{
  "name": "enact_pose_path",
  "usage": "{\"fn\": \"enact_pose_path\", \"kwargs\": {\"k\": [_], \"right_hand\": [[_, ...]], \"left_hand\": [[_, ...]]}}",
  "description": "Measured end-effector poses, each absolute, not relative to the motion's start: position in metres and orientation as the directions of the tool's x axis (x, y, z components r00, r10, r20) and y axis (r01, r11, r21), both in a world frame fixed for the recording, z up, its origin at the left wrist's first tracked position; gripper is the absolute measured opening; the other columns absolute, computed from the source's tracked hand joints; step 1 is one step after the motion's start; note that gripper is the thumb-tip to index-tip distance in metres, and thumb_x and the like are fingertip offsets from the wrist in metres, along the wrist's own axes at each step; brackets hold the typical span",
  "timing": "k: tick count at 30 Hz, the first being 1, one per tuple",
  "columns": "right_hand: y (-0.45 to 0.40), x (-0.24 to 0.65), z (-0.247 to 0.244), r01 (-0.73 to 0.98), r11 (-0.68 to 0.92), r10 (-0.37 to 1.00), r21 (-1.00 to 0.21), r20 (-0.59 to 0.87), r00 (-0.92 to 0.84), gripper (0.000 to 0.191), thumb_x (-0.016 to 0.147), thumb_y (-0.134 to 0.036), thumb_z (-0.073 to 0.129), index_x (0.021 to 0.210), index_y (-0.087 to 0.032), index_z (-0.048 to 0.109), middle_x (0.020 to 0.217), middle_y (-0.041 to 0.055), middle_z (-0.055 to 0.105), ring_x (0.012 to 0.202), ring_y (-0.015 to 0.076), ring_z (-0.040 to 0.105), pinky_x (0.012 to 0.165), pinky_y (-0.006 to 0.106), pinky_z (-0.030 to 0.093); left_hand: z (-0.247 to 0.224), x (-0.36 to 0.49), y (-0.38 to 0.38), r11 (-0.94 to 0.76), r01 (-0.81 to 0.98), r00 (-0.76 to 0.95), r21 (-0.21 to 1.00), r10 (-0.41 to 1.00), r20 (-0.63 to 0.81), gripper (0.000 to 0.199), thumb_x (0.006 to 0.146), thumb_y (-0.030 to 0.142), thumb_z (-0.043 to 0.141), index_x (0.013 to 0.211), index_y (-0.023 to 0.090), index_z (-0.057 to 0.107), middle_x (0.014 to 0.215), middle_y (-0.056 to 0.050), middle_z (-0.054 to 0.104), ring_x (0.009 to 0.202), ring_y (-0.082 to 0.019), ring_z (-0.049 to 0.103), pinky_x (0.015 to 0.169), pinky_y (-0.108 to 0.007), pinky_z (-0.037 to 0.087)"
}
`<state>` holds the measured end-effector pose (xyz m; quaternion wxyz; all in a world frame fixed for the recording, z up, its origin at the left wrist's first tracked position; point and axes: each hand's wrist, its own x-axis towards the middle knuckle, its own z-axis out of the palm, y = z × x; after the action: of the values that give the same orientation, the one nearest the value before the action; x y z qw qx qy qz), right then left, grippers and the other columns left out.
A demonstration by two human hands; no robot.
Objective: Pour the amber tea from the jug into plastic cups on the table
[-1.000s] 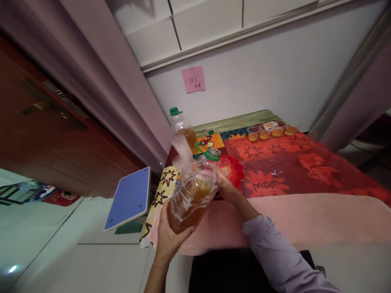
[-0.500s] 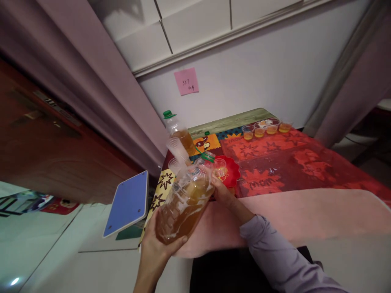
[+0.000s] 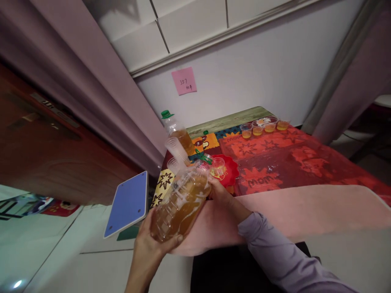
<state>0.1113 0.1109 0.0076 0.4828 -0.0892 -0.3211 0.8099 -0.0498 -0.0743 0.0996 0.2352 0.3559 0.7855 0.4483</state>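
Note:
A large clear bottle (image 3: 183,205) of amber liquid is tilted between my hands, its uncapped neck with a green ring leaning away to the right. My left hand (image 3: 154,236) is wrapped round its lower end, the thumb across the bottom. Near the shoulder, my right hand (image 3: 221,193) grips the bottle's right side, its fingers partly hidden behind it. Just beyond the mouth, a clear plastic cup (image 3: 218,165) stands on a red scalloped plate (image 3: 233,173). A little yellowish liquid seems to be in that cup.
Several clear cups (image 3: 257,129) with amber liquid line the table's far right. A second bottle (image 3: 183,138) with a green cap stands at the back left, beside a leaning stack of cups (image 3: 177,150). A loose green cap (image 3: 205,132) lies nearby. A blue board (image 3: 126,203) is left of the table.
The bottle's mouth has dipped slightly toward the cup on the red plate, and the liquid has shifted inside. Both hands keep their hold. The whole view has moved slightly.

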Motion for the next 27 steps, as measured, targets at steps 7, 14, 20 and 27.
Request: {"fn": "enact_pose_path", "kwargs": {"k": [7,14,20,27], "right_hand": [[0.107,0.113,-0.006,-0.689,-0.310,0.889,-0.655,0.058,-0.455,0.057,0.092,-0.068,0.072,0.133,-0.029,0.075,0.134,0.0056,0.080,0.147,0.0302,0.061,0.125,0.053,0.048],[0.108,0.114,-0.001,-0.699,-0.280,0.907,-0.658,0.058,-0.417,0.059,0.089,-0.062,0.075,0.136,-0.028,0.073,0.152,0.0041,0.072,0.154,0.0287,0.055,0.131,0.050,0.042],[0.106,0.114,0.001,-0.703,-0.314,0.893,-0.638,0.054,-0.447,0.059,0.091,-0.064,0.070,0.136,-0.025,0.073,0.141,0.0068,0.077,0.143,0.0297,0.065,0.124,0.049,0.050],[0.107,0.112,-0.001,-0.714,-0.421,0.860,-0.559,0.006,-0.511,0.062,0.091,-0.069,0.071,0.133,-0.024,0.074,0.127,0.0081,0.083,0.129,0.0316,0.074,0.114,0.051,0.058]], "left_hand": [[0.119,-0.041,-0.065,0.450,0.311,-0.646,0.837,0.746,-0.161,0.136,0.035,0.046,0.106,0.157,0.017,0.053,0.156,-0.023,0.065,0.140,-0.047,0.068,0.117,-0.055,0.059],[0.126,-0.042,-0.063,0.449,0.375,-0.641,0.811,0.758,-0.123,0.127,0.037,0.041,0.106,0.152,0.016,0.060,0.144,-0.020,0.075,0.129,-0.046,0.075,0.110,-0.055,0.063],[0.130,-0.040,-0.059,0.464,0.380,-0.642,0.800,0.755,-0.133,0.127,0.036,0.039,0.106,0.152,0.015,0.061,0.138,-0.019,0.078,0.120,-0.046,0.078,0.100,-0.054,0.069],[0.133,-0.039,-0.056,0.475,0.375,-0.635,0.796,0.757,-0.153,0.127,0.039,0.044,0.105,0.153,0.017,0.057,0.142,-0.019,0.076,0.113,-0.042,0.081,0.095,-0.054,0.070]]}}
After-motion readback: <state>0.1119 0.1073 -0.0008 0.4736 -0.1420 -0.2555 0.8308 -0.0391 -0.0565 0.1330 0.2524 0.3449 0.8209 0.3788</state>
